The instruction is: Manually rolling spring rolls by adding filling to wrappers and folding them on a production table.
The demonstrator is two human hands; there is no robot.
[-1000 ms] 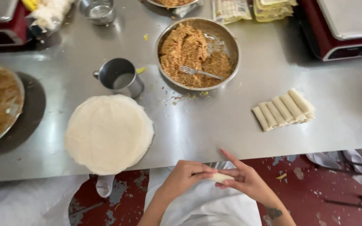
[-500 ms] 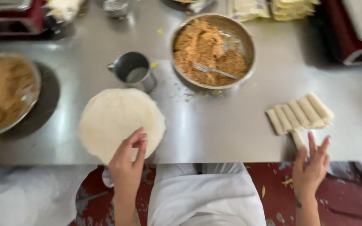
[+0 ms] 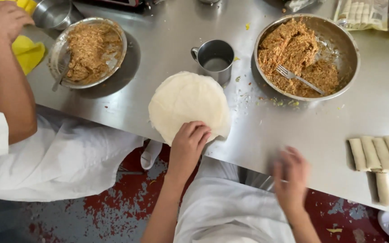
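Left hand (image 3: 189, 143) down flat on the near edge of the round white wrapper stack (image 3: 188, 104), fingers spread loosely over the top sheet, grip slack and pinching nothing yet. Right hand (image 3: 289, 173) off the bench, blurred at the near edge, fingers apart and carrying nothing that shows. Wrapper stack at the near edge of the steel bench (image 3: 257, 130), slightly overhanging it. Just behind the stack, a metal mug (image 3: 214, 59), handle turned left. Beyond to the right, a wide steel bowl (image 3: 350, 49) heaped with brown shredded filling (image 3: 293, 49), a fork (image 3: 299, 78) lying in it, tines toward the middle. Crumbs and flecks scattered between bowl and stack. Out at the right end, near edge, finished rolls (image 3: 383, 153) lined side by side, one more roll (image 3: 384, 189) lying apart in front of them. Over at the left end, a second bowl of filling (image 3: 86, 50) with a utensil resting in it, another person's arm (image 3: 10, 90) reaching past it toward a yellow cloth (image 3: 28, 50) at the far left corner.
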